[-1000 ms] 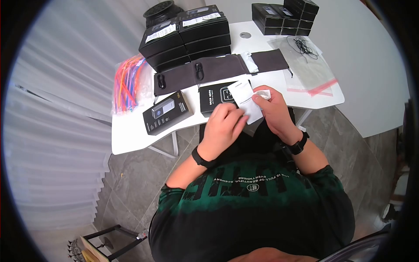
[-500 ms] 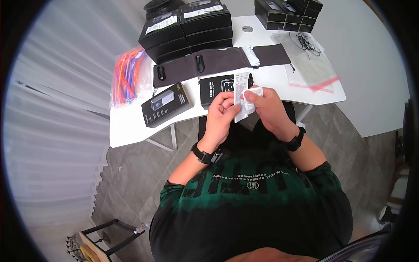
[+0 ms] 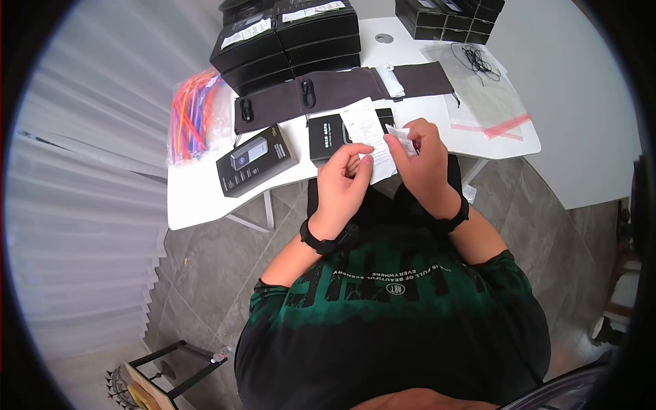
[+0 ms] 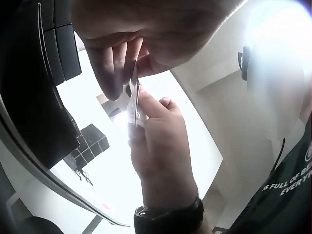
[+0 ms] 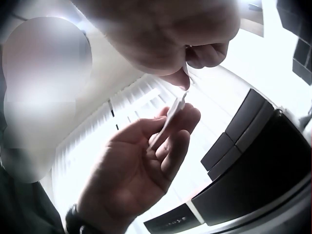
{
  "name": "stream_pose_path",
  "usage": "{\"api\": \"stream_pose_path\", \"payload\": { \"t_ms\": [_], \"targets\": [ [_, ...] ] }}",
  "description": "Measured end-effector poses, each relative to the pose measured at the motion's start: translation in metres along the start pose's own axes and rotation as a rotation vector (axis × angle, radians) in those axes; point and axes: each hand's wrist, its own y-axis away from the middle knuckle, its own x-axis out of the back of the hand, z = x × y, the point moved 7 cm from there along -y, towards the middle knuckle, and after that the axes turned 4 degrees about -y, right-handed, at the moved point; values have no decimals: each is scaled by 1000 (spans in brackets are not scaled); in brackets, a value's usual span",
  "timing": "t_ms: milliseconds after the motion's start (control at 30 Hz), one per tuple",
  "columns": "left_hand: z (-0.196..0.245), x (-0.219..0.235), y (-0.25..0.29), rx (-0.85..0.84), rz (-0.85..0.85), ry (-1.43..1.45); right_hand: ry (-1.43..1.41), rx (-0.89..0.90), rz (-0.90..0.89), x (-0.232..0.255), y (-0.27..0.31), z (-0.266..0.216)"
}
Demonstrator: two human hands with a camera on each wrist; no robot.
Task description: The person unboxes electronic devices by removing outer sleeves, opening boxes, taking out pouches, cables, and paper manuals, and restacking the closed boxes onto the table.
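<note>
Left hand [image 3: 342, 184] and right hand [image 3: 420, 160] both pinch white paper leaflet [image 3: 367, 137] above table edge [image 3: 205, 205]; right also pinches small clear packet [image 3: 402, 140]. Beyond: black boxes [image 3: 256, 160], grey pouches [image 3: 301, 102].

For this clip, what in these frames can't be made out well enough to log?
- Print on the paper sheet, head view: too small to read.
- Small packet in the right hand, head view: partly covered by fingers; contents unclear.
- Sheet in both wrist views: seen edge-on, with bright glare behind.
- Black box label: partly hidden by sheet and left hand.
</note>
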Motion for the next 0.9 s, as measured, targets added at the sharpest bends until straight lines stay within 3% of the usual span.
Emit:
{"api": "stream_pose_path", "payload": {
  "t_ms": [67,100,167,333,500,533,567,600,633,700,733,800,900],
  "targets": [
    [5,-2,-2,-12,-18,-99,29,190,-25,-1,-1,-19],
    [9,-3,-2,-26,-15,-189,28,197,-21,0,-4,-22],
    [11,-3,-2,-46,-11,-282,140,278,-181,-10,-6,-37],
    [-4,-5,1,-7,-53,-81,115,206,-201,-12,-3,-49],
    [5,-6,-3,-58,-12,77,-51,-53,-196,-5,0,-26],
    [6,-4,-4,45,36,241,-53,-49,-196,0,0,-23],
    [8,-3,-5,149,83,405,-134,-211,-190,5,2,-7],
    [-3,1,-8,241,16,483,-215,-376,-182,7,6,7],
    [-5,-2,-7,289,52,651,-215,-376,-183,7,3,13],
    [-15,-1,-10,297,-66,881,-261,-84,-234,5,-8,2],
    [-21,-2,-8,297,-67,881,-260,-84,-233,3,-7,0],
    [-11,-10,-7,215,-91,993,-567,-357,-191,-9,-3,5],
    [0,-17,-7,144,-177,796,-467,-325,-335,-14,2,6]
  ]
}}
